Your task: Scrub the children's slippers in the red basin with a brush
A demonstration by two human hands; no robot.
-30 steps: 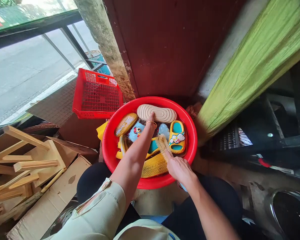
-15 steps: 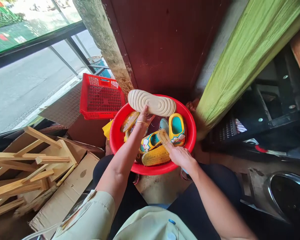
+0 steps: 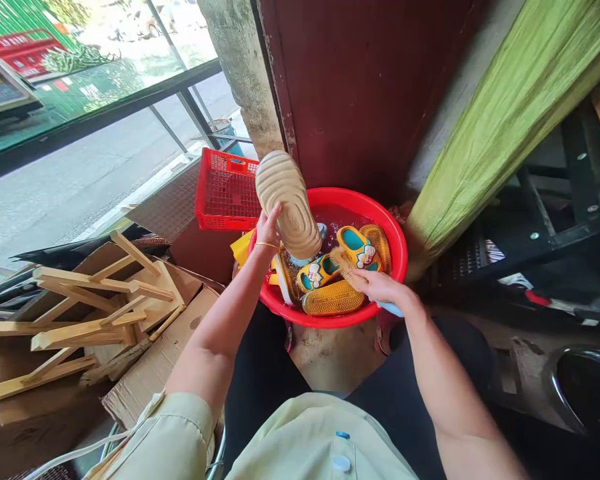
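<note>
My left hand (image 3: 269, 228) grips a cream slipper (image 3: 287, 200) by its side and holds it up over the basin's left part, its ridged sole facing me. In my right hand (image 3: 380, 287) is a scrub brush (image 3: 347, 265) with tan bristles, its pale blue handle end showing past the palm. The brush is apart from the cream slipper, above a yellow slipper (image 3: 333, 298) lying sole up. Under both hands sits a red basin (image 3: 400, 257) of water. Another yellow slipper with a teal inside (image 3: 353, 241) and several more lie in it.
A red plastic crate (image 3: 229, 219) stands behind the basin's left side. Wooden stools (image 3: 125, 293) lie piled at left on cardboard (image 3: 180, 340). A dark red door (image 3: 350, 100) is just beyond the basin, and a green curtain (image 3: 470, 127) hangs at right.
My left hand has turned the cream slipper from lying crosswise to nearly upright. My right hand still holds the brush low over the basin. The whole view has shifted a little.
</note>
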